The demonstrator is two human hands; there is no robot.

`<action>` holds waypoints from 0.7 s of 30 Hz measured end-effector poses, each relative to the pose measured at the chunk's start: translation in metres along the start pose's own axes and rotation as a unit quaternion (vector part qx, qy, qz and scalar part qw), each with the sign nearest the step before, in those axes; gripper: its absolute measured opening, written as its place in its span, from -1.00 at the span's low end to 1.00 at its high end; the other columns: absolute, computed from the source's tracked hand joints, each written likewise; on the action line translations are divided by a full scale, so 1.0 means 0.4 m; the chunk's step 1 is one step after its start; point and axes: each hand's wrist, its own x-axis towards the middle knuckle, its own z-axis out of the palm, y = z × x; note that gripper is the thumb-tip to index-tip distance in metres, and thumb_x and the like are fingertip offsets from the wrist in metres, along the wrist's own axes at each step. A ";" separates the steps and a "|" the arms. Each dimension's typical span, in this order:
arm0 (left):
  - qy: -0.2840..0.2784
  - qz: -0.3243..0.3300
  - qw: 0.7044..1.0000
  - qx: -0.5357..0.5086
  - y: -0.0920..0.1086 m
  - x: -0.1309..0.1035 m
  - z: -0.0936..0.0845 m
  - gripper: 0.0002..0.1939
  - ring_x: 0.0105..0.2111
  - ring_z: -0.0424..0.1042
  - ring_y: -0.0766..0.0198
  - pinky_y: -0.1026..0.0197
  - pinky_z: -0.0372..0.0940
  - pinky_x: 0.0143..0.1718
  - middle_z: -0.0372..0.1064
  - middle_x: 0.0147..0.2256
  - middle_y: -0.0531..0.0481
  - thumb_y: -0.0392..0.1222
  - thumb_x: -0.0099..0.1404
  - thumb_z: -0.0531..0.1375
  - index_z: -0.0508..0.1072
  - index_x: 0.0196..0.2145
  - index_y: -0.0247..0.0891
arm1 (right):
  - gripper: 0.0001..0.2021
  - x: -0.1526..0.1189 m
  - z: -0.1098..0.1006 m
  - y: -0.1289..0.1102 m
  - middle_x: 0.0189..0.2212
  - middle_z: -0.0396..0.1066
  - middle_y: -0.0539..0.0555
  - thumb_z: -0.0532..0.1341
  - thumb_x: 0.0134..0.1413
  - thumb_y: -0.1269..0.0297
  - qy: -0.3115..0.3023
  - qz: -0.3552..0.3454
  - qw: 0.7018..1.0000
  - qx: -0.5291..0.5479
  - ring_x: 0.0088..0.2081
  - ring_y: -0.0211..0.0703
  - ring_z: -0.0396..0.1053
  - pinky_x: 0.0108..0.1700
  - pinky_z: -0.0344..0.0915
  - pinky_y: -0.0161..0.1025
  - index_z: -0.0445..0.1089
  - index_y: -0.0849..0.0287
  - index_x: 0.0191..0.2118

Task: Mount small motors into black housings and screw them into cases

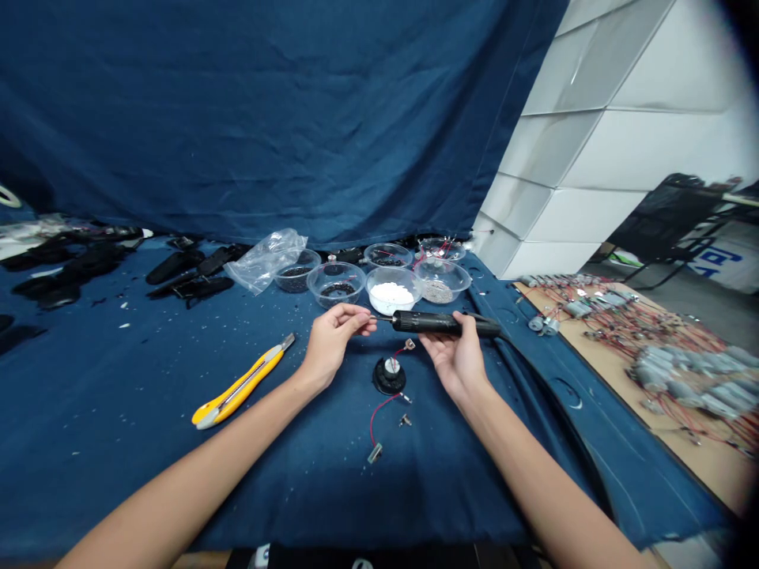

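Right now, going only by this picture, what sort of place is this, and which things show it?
Probably a small-parts assembly workplace: the right hand holds a black corded driver, clear bowls of small pieces stand beyond it, and many wired grey cylinders, possibly motors, lie at the right.

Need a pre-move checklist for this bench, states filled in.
1. Screwdriver gripped: ok, in the right hand.
2. Bit clear of fingers: not ok, left hand pinches at its tip.
3. Screw on the tip: cannot tell, fingers hide it.
4. Round black part within view: ok, on the cloth between the forearms.
5. Yellow knife apart from both hands: ok, lies left of the left hand.
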 end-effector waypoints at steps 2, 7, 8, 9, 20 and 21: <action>-0.003 0.018 0.997 0.068 -0.010 0.014 -0.021 -0.77 -0.37 0.48 0.25 0.20 0.35 -0.27 0.49 -0.38 -0.06 -0.09 0.20 0.25 0.44 -0.28 -0.32 | -0.84 0.001 -0.001 -0.001 -0.45 0.44 0.10 0.14 0.15 0.21 -0.002 -0.003 1.000 -0.001 -0.35 -0.14 0.48 -0.24 0.50 -0.19 0.29 0.21 -0.35; -0.045 0.072 0.928 0.363 -0.043 0.050 -0.091 -0.87 -0.33 0.44 0.19 0.18 0.26 -0.25 0.50 -0.36 -0.03 -0.14 0.20 0.21 0.52 -0.34 -0.21 | -0.83 0.004 -0.002 -0.003 -0.45 0.44 0.11 0.14 0.15 0.21 0.003 -0.012 1.000 -0.013 -0.36 -0.13 0.49 -0.24 0.51 -0.18 0.29 0.22 -0.36; -0.051 0.074 0.921 0.378 -0.049 0.054 -0.101 -0.90 -0.33 0.43 0.18 0.18 0.25 -0.25 0.50 -0.36 -0.03 -0.16 0.18 0.23 0.53 -0.36 -0.20 | -0.83 0.005 -0.003 -0.003 -0.45 0.44 0.11 0.14 0.14 0.22 0.004 -0.014 1.000 -0.012 -0.36 -0.13 0.49 -0.24 0.51 -0.19 0.29 0.22 -0.36; -0.056 0.075 0.919 0.382 -0.054 0.058 -0.110 -0.92 -0.33 0.42 0.17 0.18 0.24 -0.25 0.50 -0.36 -0.03 -0.18 0.15 0.24 0.54 -0.39 -0.19 | -0.84 0.006 -0.003 -0.003 -0.45 0.44 0.11 0.15 0.14 0.22 0.005 -0.017 1.000 -0.012 -0.36 -0.13 0.49 -0.25 0.51 -0.18 0.29 0.22 -0.35; -0.080 0.100 0.909 0.397 -0.080 0.074 -0.135 -0.85 -0.40 0.42 0.22 0.24 0.24 -0.31 0.49 -0.40 0.00 -0.26 0.13 0.17 0.54 -0.35 -0.18 | -0.85 0.014 -0.009 -0.001 -0.48 0.44 0.07 0.14 0.15 0.22 0.006 -0.020 1.000 -0.023 -0.36 -0.14 0.49 -0.25 0.51 -0.17 0.27 0.19 -0.36; -0.080 0.102 0.908 0.397 -0.080 0.075 -0.134 -0.85 -0.40 0.42 0.23 0.24 0.24 -0.32 0.48 -0.41 0.00 -0.27 0.13 0.17 0.54 -0.34 -0.19 | -0.85 0.015 -0.009 0.000 -0.48 0.44 0.08 0.14 0.15 0.21 0.007 -0.019 0.999 -0.025 -0.37 -0.14 0.49 -0.25 0.51 -0.18 0.28 0.19 -0.36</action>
